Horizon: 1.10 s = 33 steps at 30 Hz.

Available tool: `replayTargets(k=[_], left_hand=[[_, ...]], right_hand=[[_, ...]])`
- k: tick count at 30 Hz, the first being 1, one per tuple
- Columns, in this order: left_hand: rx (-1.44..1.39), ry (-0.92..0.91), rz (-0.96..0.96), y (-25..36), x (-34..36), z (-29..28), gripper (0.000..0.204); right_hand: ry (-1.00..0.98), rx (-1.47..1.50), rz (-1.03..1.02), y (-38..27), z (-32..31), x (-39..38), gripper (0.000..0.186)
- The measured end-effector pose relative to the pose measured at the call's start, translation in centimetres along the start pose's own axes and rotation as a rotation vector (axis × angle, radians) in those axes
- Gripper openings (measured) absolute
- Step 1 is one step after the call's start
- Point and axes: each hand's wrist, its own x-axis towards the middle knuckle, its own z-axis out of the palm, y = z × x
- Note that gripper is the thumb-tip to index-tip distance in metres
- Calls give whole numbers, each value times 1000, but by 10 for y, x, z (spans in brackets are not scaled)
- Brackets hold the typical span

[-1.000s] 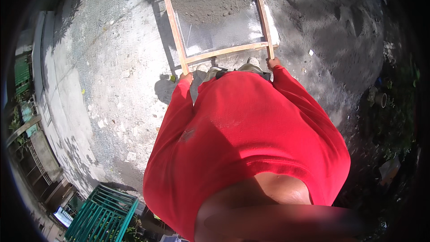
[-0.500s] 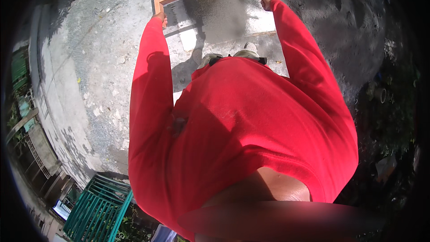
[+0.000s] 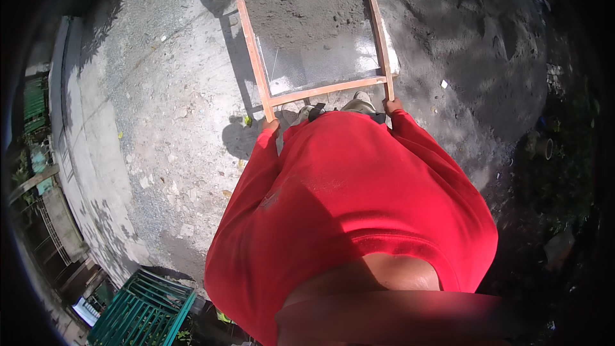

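A wooden-framed sand screen (image 3: 328,90) stretches away in front of me, its two side rails ending in short handles by my body. Grey sand (image 3: 301,6) covers the far part of its mesh, and the near strip of mesh (image 3: 307,64) shows mostly bare. My left hand (image 3: 271,126) is closed round the end of the left rail. Round the right rail's end my right hand (image 3: 393,106) is closed too. Both elbows are bent, with the near crossbar just ahead of my shoes (image 3: 362,97). The screen's far end lies outside the view.
Dark grey sand or soil (image 3: 461,38) spreads over the ground at the right. Pale, rough concrete (image 3: 173,90) lies to the left. A green metal rack (image 3: 141,307) stands at the lower left, and plants with a round pot (image 3: 544,148) are at the right edge.
Both hands have drawn the sand screen in toward my body, and my outstretched arms have bent. More of the screen, with sand on its mesh, has come into view.
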Motion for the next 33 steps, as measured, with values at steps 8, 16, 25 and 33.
replayTargets(k=[8,16,25,33], left_hand=[[111,19,38,174,58,-39,13],[-22,-21,98,160,44,-50,12],[-248,1,52,-8,10,-4,10],[-8,69,40,149,63,-32,19]], right_hand=[[-187,246,72,-194,19,53,9],[-200,183,128,-182,32,35,9],[43,-52,-36,3,8,3,14],[-172,206,37,-170,22,50,6]])
